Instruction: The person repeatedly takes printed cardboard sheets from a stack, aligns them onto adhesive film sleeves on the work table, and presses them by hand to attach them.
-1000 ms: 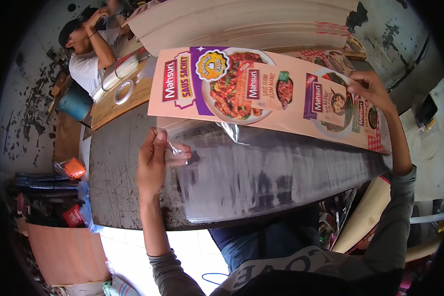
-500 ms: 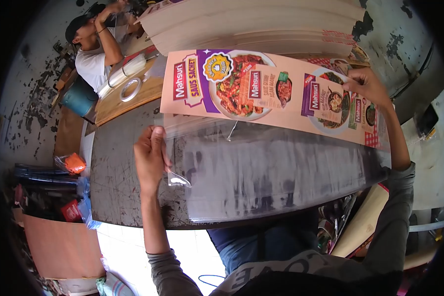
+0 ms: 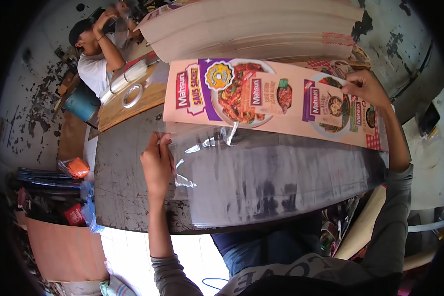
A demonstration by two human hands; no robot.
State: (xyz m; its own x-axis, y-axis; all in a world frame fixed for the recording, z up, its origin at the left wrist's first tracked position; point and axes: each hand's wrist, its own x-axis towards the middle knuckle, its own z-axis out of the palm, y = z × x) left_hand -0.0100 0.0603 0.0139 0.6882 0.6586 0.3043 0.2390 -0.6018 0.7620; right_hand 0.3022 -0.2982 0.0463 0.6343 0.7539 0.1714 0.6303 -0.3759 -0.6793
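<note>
My right hand (image 3: 368, 90) pinches the upper right edge of a long printed card (image 3: 293, 121), peach and purple with food pictures and "Mahsuri Saus Sachet" lettering. It is tilted over the table's far half. My left hand (image 3: 158, 163) is closed, thumb against fingers, on the left edge of a clear plastic sheet (image 3: 276, 172). Bright creases show in the plastic near that hand. Much of the sheet lies flat on the dark table (image 3: 128, 182), and its upper part meets the card's lower edge. Whether the card is inside the plastic I cannot tell.
A tall stack of similar cards (image 3: 251, 29) stands behind the held one. At the left back, a wooden board (image 3: 148, 101) carries a tape roll (image 3: 132, 95) and a bundle of clear strips (image 3: 128, 76). A co-worker (image 3: 96, 54) sits beyond, hands raised.
The card's left end has come slightly lower in view. My left hand's grip has shifted a little, and more bright creases show in the plastic.
</note>
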